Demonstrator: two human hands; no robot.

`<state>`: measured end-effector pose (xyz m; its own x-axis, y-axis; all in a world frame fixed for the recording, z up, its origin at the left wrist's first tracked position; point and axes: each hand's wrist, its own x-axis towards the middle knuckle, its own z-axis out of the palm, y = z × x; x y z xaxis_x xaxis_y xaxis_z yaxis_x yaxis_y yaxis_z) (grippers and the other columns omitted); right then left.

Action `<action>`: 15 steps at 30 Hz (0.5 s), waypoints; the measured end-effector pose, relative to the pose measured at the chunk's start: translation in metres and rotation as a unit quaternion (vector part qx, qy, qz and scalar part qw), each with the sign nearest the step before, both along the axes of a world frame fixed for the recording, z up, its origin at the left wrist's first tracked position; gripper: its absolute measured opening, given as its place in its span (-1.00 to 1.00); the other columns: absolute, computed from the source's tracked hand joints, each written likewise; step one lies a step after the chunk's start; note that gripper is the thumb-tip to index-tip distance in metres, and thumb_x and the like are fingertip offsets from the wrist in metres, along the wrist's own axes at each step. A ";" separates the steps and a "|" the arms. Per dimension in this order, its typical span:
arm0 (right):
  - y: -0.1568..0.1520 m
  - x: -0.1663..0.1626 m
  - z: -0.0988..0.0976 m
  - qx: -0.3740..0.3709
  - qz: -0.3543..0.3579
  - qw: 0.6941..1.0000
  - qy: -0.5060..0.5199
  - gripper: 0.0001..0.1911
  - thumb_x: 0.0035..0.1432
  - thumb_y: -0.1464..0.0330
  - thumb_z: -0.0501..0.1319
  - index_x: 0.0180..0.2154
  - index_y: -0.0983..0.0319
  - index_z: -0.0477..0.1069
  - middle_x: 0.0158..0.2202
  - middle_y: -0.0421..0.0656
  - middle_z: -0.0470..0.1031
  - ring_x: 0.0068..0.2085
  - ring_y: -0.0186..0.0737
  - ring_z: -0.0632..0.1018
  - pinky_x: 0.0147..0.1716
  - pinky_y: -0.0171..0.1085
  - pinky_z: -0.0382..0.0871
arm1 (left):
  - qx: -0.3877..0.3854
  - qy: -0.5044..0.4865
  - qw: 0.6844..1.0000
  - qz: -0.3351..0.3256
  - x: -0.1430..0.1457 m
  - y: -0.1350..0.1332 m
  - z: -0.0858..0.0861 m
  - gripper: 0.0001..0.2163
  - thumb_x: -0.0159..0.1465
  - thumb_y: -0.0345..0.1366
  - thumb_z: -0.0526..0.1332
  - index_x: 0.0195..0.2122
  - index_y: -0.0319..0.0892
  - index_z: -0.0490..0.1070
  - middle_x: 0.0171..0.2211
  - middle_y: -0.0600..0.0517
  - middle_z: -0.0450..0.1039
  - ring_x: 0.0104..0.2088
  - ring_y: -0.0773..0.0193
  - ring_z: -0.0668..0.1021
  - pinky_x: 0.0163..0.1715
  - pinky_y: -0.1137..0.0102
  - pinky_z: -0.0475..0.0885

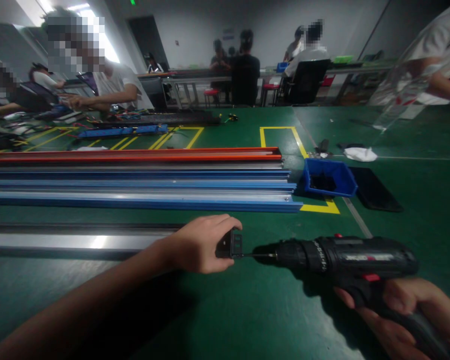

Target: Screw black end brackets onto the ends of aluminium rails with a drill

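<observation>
Step in hand, as judged: driving a screw into the end cap (pixel 232 244) of the long silver rail (pixel 78 242) lying along the near edge of the worktop (pixel 247 310).

Left hand (pixel 200 244): grip closed over the rail's right end, fingers curled on top, thumb below, steadying the black end cap against the rail. Cap seated at the rail end, partly covered by the fingers.

Right hand (pixel 401 305): grip closed around the handle of the black cordless drill (pixel 345 257), near the worktop's right near corner. Trigger finger hidden; cannot tell whether pressed. Drill held level, bit (pixel 253 255) in line with the rail and touching the outer face of the cap. Screw itself too small to make out.

Beyond the silver rail, toward the middle of the worktop: a stack of blue rails (pixel 142 192) with an orange rail (pixel 135 154) behind, all parallel. Just off their right ends, a blue bin (pixel 330 177) inside yellow floor-style marking; contents dark, not identifiable. A black flat pad (pixel 375 189) beside the bin.

Other people seated at the far-left corner and at benches behind; not involved.

Next move, as judged: calls for the bit kept square to the cap, steady axial pressure, and the left hand clamped firm so the cap does not twist or slip off the rail end.
</observation>
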<state>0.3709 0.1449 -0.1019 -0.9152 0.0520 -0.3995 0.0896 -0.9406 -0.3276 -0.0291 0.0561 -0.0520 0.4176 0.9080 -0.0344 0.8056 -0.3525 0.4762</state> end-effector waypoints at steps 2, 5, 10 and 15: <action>0.001 0.000 -0.001 0.000 0.002 1.000 -0.004 -0.56 -0.06 0.27 0.19 -0.15 0.27 0.63 -0.67 -0.24 0.34 -0.75 -0.38 0.31 -0.60 -0.31 0.52 | 0.001 0.001 1.000 0.001 0.001 0.001 -0.001 -0.46 0.17 -0.16 0.37 0.14 -0.13 0.26 -0.01 -0.03 0.45 -0.04 0.11 0.53 -0.04 0.25 0.41; 0.003 0.000 -0.002 0.002 0.007 1.000 -0.010 -0.57 -0.08 0.27 0.19 -0.16 0.26 0.63 -0.68 -0.25 0.33 -0.76 -0.38 0.29 -0.62 -0.32 0.51 | 0.007 0.001 1.000 -0.001 0.001 0.003 -0.003 -0.47 0.17 -0.17 0.36 0.14 -0.12 0.26 -0.01 -0.02 0.44 -0.04 0.11 0.53 -0.04 0.27 0.40; 0.005 0.000 -0.006 0.014 0.004 1.000 -0.022 -0.57 -0.10 0.28 0.18 -0.18 0.26 0.61 -0.70 -0.27 0.30 -0.79 -0.39 0.22 -0.67 -0.34 0.46 | 0.012 -0.003 1.000 -0.005 0.001 0.006 -0.006 -0.49 0.18 -0.20 0.35 0.14 -0.10 0.27 -0.02 -0.02 0.44 -0.05 0.12 0.52 -0.05 0.28 0.39; 0.002 0.001 -0.012 0.024 -0.007 1.000 -0.009 -0.56 -0.09 0.28 0.15 -0.17 0.26 0.59 -0.69 -0.28 0.29 -0.81 -0.41 0.17 -0.69 -0.35 0.43 | 0.012 -0.009 1.000 -0.003 0.002 0.006 -0.006 -0.52 0.18 -0.21 0.35 0.11 -0.10 0.30 -0.04 -0.03 0.44 -0.08 0.13 0.51 -0.07 0.28 0.39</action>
<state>0.3724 0.1467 -0.1136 -0.9066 0.0842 -0.4135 0.0829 -0.9253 -0.3701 -0.0270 0.0621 -0.0576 0.4238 0.9058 -0.0053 0.7945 -0.3689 0.4824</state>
